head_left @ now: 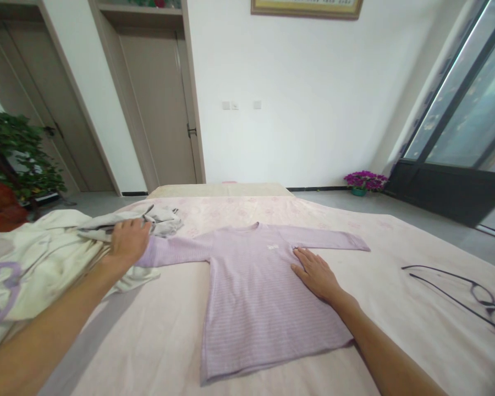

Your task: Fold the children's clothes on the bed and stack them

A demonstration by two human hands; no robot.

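Observation:
A lilac striped long-sleeved shirt (256,308) lies spread on the covered surface, its neckline away from me and both sleeves stretched sideways. Small white lettering shows on its chest. My right hand (317,273) rests flat on the shirt near the armpit of the right-hand sleeve, its fingers stretched out. At the cuff end of the other sleeve is my left hand (130,241), palm down with its fingers extended and slightly bent. It also touches the edge of a grey garment (165,221), and part of the cuff is hidden beneath it.
A heap of cream clothes (49,253) with lilac trim lies at the left. Black-framed glasses (462,297) rest on the pale pink cloth (379,308) at the right. Beyond are a potted plant (16,148), purple flowers (365,180) and a closed door (157,104).

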